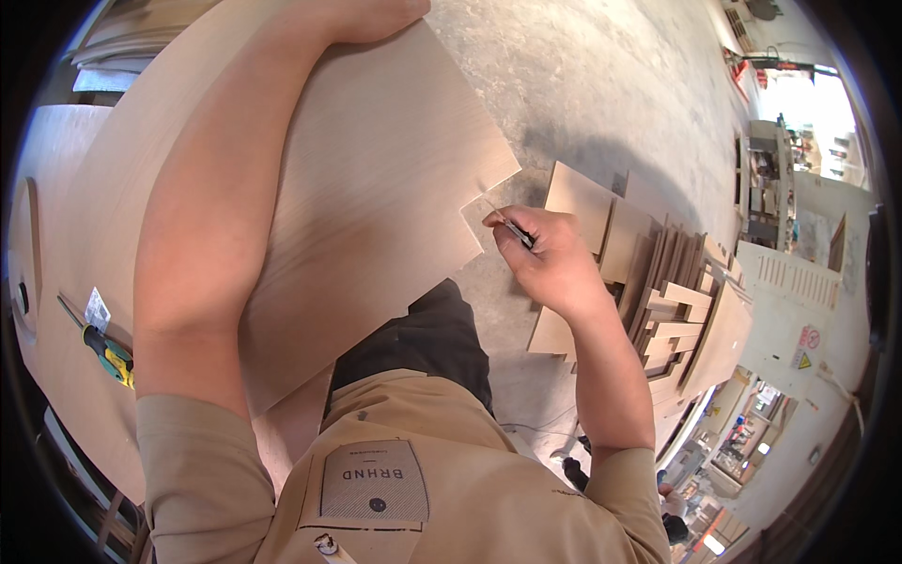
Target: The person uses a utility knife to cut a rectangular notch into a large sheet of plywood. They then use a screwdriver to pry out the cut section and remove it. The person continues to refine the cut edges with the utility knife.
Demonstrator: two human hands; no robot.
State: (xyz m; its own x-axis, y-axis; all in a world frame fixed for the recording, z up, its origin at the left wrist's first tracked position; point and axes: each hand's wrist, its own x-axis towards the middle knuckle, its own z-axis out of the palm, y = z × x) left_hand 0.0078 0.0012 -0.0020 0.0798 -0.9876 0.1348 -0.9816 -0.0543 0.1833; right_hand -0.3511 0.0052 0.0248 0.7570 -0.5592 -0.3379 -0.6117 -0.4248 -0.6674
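Observation:
A wide wooden panel (376, 160) slants in front of me, with a small square notch cut into its right edge. My left forearm lies across it, and my left hand (381, 21) is curled over its far edge, partly cut off by the top of the picture. Beside the notch, my right hand (540, 249) is closed round a slim craft knife (516, 232). The knife's thin tip points up and left toward the notched edge; whether it touches the wood I cannot tell.
To the right, cut boards (667, 282) stand stacked on the concrete floor (601, 75). A green-and-yellow screwdriver (111, 355) lies at the left on a wooden surface (85, 404). A pale cabinet (785, 301) with warning signs stands farther right.

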